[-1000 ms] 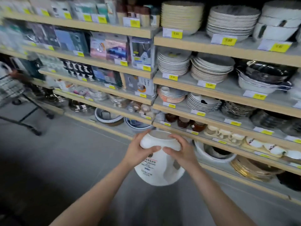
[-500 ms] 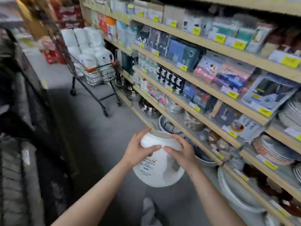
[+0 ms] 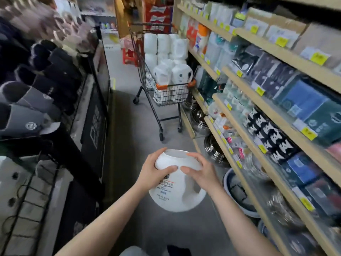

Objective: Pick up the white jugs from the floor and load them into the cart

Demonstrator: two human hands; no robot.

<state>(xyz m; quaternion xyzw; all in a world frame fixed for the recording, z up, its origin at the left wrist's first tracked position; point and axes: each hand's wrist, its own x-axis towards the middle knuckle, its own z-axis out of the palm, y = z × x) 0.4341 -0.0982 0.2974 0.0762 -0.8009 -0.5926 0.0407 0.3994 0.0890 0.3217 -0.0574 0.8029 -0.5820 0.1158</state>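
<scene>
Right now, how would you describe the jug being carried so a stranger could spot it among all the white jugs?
Start at the black wire cart standing down the aisle beside the wooden shelves, heaped with white jugs. Come back along the grey floor to the near foreground. The carried jug is the only one outside the cart, gripped by the left hand and right hand.

One white jug (image 3: 176, 183) sits between my two hands; ahead of them, one cart (image 3: 167, 93) holds a pile of jugs too heaped to count.
</scene>
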